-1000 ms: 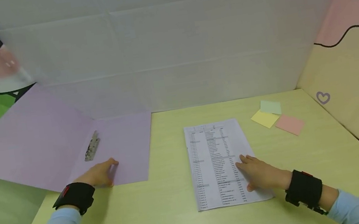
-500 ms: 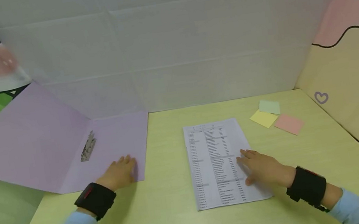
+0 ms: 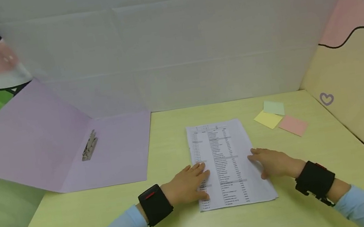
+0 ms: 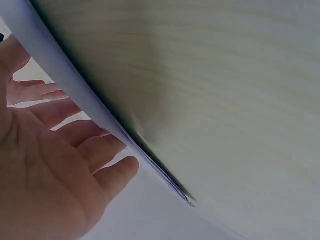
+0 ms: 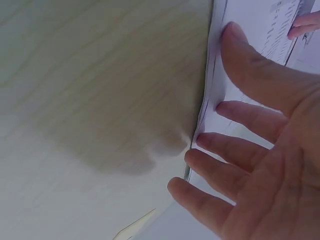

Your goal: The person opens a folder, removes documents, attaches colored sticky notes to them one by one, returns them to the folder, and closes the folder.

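Left hand (image 3: 184,186) is lying spread over one long edge of the paper stack (image 3: 226,169), which is sitting toward its 3 o'clock; right hand (image 3: 278,163), fingers spread too, is meeting the opposite edge, stack lying at its 9. Long axis is running roughly 12-to-6, neither hand's sitting clearly nearer.

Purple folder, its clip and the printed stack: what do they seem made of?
Purple folder: matte card or plastic, unclear which; its colour is even, without strong glare.
Clip: probably metal, slightly shiny, from its grey, patchy reflections.
Printed stack: paper, matte white; thin layered edges show in the right wrist view.
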A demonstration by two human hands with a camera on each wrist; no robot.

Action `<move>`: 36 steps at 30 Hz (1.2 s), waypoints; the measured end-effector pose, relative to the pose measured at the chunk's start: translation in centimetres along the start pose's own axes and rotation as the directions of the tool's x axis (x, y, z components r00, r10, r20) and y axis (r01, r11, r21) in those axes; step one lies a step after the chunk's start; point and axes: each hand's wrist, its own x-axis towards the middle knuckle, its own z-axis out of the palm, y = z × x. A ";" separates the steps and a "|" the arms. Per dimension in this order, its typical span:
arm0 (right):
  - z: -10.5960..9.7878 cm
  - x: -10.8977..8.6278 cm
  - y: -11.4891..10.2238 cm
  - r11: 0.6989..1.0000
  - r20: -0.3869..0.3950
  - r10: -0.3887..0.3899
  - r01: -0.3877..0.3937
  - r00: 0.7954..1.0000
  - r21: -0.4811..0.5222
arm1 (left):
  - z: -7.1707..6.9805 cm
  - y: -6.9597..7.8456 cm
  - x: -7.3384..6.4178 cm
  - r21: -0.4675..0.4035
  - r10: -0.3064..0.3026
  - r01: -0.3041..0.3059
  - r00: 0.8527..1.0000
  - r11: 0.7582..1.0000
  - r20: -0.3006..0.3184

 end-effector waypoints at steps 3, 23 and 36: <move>0.3 0.1 0.0 1.000 0.006 0.002 -0.002 1.000 0.018 | 0.4 -0.4 0.2 0.016 -0.007 0.007 1.000 1.000 0.005; 0.7 2.0 -3.9 0.998 0.015 0.003 -0.004 1.000 0.066 | 1.1 -3.5 -3.5 -0.064 -0.036 0.036 0.999 0.997 -0.007; -1.7 3.9 5.1 0.975 -0.240 0.063 -0.008 0.969 0.223 | 0.6 -2.5 -3.9 -0.126 0.040 -0.052 0.994 0.991 -0.099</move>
